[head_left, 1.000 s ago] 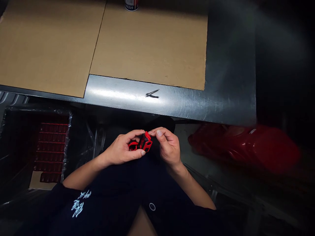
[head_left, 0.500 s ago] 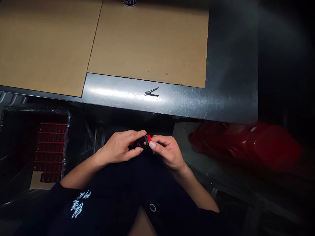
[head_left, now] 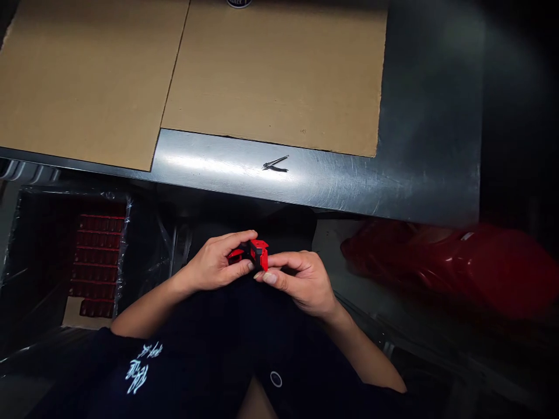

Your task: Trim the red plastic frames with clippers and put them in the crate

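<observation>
A small red-and-black plastic part (head_left: 258, 251) is held between my two hands, in front of my dark shirt and below the table's front edge. My left hand (head_left: 218, 260) grips it from the left, thumb below and fingers above, covering some of it. From the right, my right hand (head_left: 303, 280) pinches its red right end between thumb and index finger. On the metal strip of the table beyond lies a pair of small nippers (head_left: 275, 163), handles spread.
Cardboard sheets (head_left: 275, 75) cover much of the metal table (head_left: 432, 174); a can (head_left: 239, 2) shows at the far edge. Lower left, a plastic-lined box (head_left: 74, 190) holds rows of red parts (head_left: 99, 256). At right lies a large red bag-like object (head_left: 437, 256).
More of the part's red face now shows between my hands, as if turned. My right hand has shifted slightly right and down. The whole view has slid a little.
</observation>
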Demonstrator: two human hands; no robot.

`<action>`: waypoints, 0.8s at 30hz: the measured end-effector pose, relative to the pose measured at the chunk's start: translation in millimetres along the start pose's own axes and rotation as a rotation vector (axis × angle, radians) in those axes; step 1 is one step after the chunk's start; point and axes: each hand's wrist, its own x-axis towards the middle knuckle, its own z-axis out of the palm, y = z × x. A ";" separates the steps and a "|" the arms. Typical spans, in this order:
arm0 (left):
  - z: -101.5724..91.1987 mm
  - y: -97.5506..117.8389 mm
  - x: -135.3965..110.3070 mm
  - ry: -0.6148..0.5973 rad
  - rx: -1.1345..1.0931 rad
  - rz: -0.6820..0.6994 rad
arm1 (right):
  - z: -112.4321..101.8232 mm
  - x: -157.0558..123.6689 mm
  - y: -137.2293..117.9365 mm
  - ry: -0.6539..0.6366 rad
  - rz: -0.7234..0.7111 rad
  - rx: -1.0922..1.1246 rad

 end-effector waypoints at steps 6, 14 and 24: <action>-0.2 -0.1 0.1 -0.035 -0.252 -0.156 | -1.8 -1.3 4.7 -0.023 -0.039 0.032; 0.8 2.6 3.0 0.001 -0.456 -0.220 | -2.9 0.0 11.7 0.016 -0.035 -0.008; 5.1 8.0 5.4 0.028 -0.349 -0.095 | 1.5 5.4 8.6 0.010 -0.093 -0.143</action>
